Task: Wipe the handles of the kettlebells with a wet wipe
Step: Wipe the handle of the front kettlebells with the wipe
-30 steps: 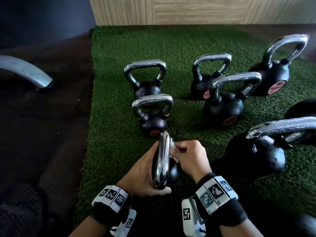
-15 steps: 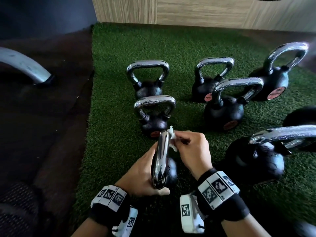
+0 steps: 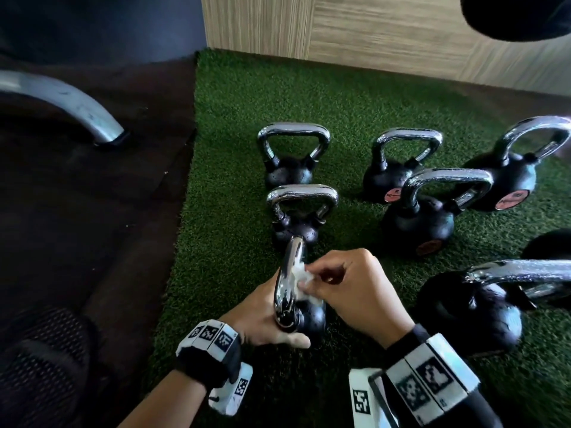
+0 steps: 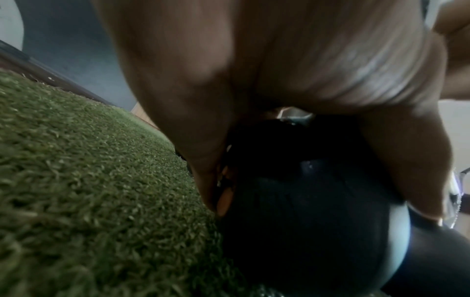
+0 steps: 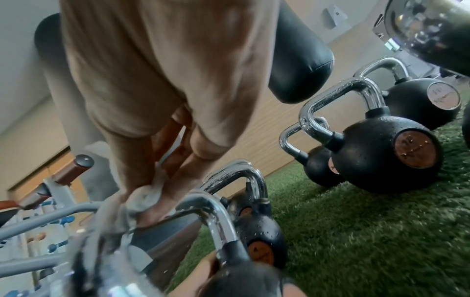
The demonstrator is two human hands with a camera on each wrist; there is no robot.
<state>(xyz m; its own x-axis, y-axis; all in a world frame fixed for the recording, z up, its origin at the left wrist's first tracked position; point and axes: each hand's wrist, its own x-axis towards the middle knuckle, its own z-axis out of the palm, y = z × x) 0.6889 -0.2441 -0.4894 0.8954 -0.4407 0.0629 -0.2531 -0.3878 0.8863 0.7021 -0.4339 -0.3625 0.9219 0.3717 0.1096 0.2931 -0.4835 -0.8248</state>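
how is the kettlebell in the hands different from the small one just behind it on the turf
The held kettlebell shows its handle edge-on to the head camera; the kettlebell behind shows its handle loop face-on. The left hand steadies the held one and the right hand presses a wet wipe on its handle; the other stands untouched. Both have black bodies and chrome handles.

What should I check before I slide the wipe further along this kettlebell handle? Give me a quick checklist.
1. Wet wipe pinched in right hand: ok.
2. Wipe touching the chrome handle: ok.
3. Left hand steadying the nearest kettlebell: ok.
4. Kettlebell resting on the green turf: ok.
5. Underside of handle already wiped: cannot tell.
6. Wipe still damp enough: cannot tell.
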